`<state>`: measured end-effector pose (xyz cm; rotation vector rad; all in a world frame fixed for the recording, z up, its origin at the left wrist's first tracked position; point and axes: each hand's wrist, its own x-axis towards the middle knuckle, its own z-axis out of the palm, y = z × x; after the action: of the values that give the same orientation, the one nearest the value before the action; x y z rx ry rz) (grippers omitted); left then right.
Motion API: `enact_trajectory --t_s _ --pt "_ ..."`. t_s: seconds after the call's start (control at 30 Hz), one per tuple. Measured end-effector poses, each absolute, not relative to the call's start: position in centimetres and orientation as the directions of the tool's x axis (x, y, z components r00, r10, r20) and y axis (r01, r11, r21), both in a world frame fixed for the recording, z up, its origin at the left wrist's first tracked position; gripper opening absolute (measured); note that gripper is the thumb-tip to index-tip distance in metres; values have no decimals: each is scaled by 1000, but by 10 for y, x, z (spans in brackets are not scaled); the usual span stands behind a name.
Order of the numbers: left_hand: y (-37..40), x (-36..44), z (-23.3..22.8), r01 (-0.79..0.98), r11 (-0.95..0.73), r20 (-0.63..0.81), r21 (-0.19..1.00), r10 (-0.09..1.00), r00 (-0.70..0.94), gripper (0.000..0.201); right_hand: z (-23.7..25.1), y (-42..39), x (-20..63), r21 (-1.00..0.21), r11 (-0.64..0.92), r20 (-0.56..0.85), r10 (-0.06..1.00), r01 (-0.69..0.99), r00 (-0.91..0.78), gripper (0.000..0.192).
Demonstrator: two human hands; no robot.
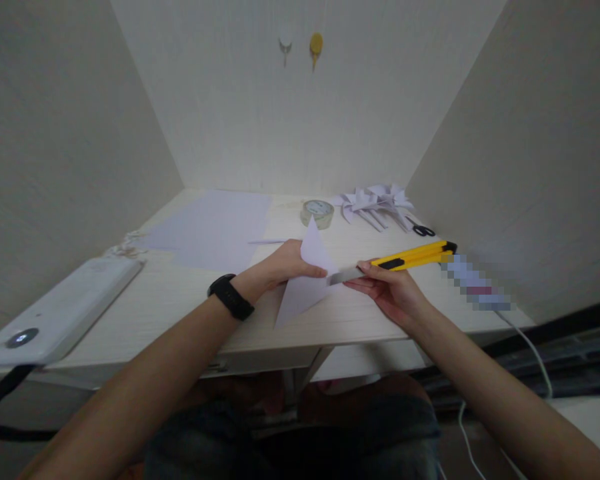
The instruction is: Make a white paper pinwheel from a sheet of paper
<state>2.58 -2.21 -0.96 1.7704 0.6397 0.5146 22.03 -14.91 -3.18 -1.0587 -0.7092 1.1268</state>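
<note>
Between thumb and fingers, my left hand (pixel 295 262) grips a folded sheet of white paper (pixel 305 297), its pointed top standing up above the desk. My right hand (pixel 393 288) is closed on a yellow utility knife (pixel 413 256) with black parts. The knife's long blade (pixel 346 275) is out and points left, its tip at the paper close to my left thumb. Whether the blade is inside a fold I cannot tell. Some of my left fingers are hidden behind the paper.
White sheets (pixel 215 227) lie at the back left near a thin white stick (pixel 267 241). Clear tape (pixel 317 214), paper pinwheels (pixel 375 203) and black-handled scissors (pixel 423 231) are along the back. A white device (pixel 70 307) sits left, a blurred-out power strip (pixel 475 283) right.
</note>
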Motion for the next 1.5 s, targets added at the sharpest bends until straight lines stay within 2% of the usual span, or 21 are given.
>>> enact_trajectory --t_s 0.07,0.13,0.2,0.27,0.37,0.5,0.77,0.97,1.5 --pt "-23 26 -9 174 -217 10 961 652 758 39 -33 -150 220 -934 84 -49 933 -348 357 26" --pt "-23 26 -9 191 -218 -1 957 657 754 39 -35 -151 218 -941 164 12 891 -297 454 28" --pt "-22 26 -9 210 -235 1 949 668 744 39 -36 -155 216 -952 273 148 810 -141 567 29" --pt "-22 26 -10 225 -265 12 938 672 741 41 -36 -160 214 -951 285 297 736 119 609 27" --pt "-21 27 -11 269 -318 18 909 676 737 41 -33 -169 210 -871 148 403 760 468 510 26" --pt "-21 28 -11 319 -364 22 875 689 724 44 -29 -172 207 -745 85 426 824 662 374 31" --pt "-20 29 -10 400 -442 29 803 700 714 42 -31 -167 207 -693 84 426 849 716 313 29" --pt "-21 29 -8 425 -465 34 776 705 709 39 -32 -164 206 -718 118 442 839 686 318 27" --pt "-21 30 -9 423 -464 34 778 703 710 39 -31 -163 203 -729 101 420 847 677 326 26"
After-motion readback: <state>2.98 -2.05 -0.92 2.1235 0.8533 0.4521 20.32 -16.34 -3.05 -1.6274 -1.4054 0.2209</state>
